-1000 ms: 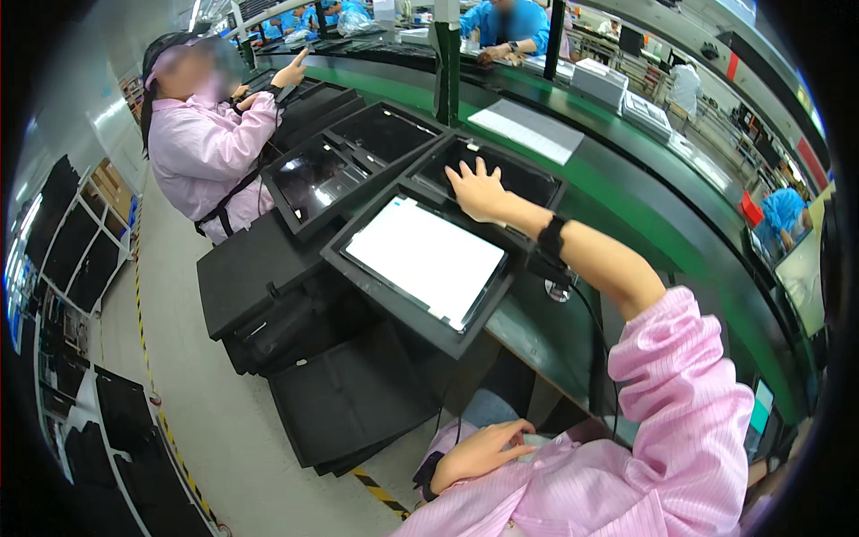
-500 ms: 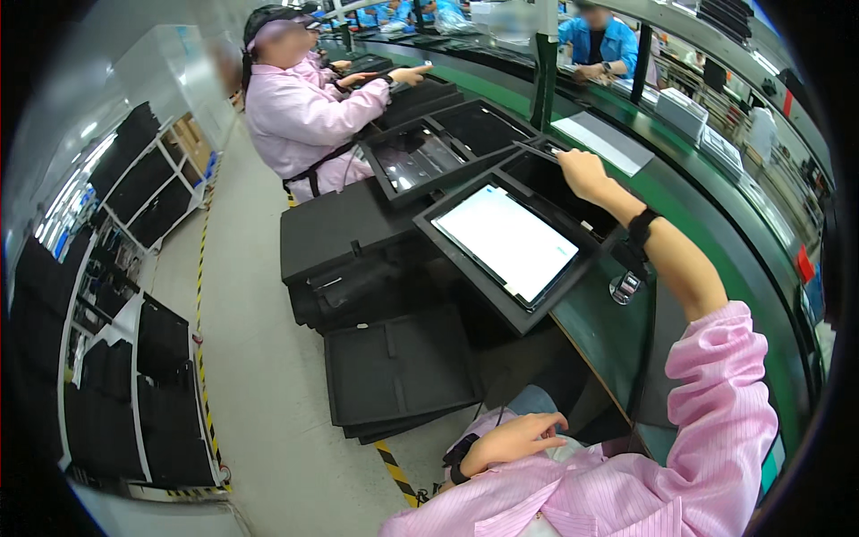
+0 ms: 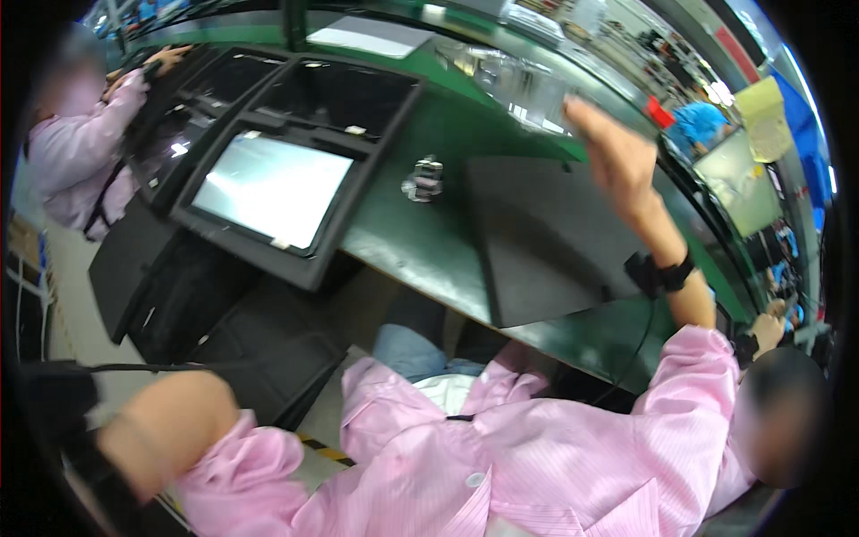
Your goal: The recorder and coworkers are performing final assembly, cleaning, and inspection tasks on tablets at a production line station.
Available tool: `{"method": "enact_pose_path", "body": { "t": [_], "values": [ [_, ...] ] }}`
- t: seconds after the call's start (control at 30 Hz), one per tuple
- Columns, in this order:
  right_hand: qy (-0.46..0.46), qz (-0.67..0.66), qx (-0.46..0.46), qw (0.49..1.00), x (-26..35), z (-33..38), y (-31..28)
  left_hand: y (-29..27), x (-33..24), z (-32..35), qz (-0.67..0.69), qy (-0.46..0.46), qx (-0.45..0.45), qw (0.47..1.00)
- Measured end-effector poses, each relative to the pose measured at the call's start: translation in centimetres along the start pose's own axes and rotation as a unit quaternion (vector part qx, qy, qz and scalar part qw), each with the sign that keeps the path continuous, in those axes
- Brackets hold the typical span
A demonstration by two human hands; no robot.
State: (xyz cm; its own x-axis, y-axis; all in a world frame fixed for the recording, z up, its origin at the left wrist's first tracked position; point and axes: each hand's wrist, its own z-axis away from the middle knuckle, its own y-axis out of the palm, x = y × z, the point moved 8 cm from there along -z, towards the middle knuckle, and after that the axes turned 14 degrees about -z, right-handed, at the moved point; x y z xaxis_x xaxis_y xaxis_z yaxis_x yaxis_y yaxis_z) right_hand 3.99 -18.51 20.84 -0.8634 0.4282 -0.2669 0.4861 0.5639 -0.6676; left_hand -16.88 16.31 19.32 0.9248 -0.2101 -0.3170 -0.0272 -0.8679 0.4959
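My right hand, smeared by motion, is raised over the far side of the green bench. Just beyond its fingers lie clear plastic-wrapped pieces; I cannot tell whether it touches them. Below this hand is a flat black board. My left forearm bends out to the lower left, a black band round it, and the hand is outside the picture. A two-recess black tray sits on the left, bearing a bright white screen panel and a dark glossy panel.
A small shiny object rests on the bench between tray and board. More black trays are stacked low at the left. One person in pink stands at the far left, another person close on my right. A white sheet lies farther back.
My view has swung to the right. The right hand has left the tray's edge and moved right, over the black board. My left hand has gone from my lap out past the left rim.
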Motion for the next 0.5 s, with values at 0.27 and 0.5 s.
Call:
{"method": "enact_pose_path", "body": {
  "t": [0.27, 0.5],
  "values": [
    [0.045, 0.039, 0.1, 0.993, 6.8, 11.1, -0.7, 1.2, 8.1, 3.1, 0.073, -0.123, -0.032, 0.989],
    [-0.003, 0.024, 0.185, 0.982, 8.5, 12.8, 0.0, 3.5, 11.2, 3.8, 0.078, -0.215, -0.043, 0.973]
  ]
}}
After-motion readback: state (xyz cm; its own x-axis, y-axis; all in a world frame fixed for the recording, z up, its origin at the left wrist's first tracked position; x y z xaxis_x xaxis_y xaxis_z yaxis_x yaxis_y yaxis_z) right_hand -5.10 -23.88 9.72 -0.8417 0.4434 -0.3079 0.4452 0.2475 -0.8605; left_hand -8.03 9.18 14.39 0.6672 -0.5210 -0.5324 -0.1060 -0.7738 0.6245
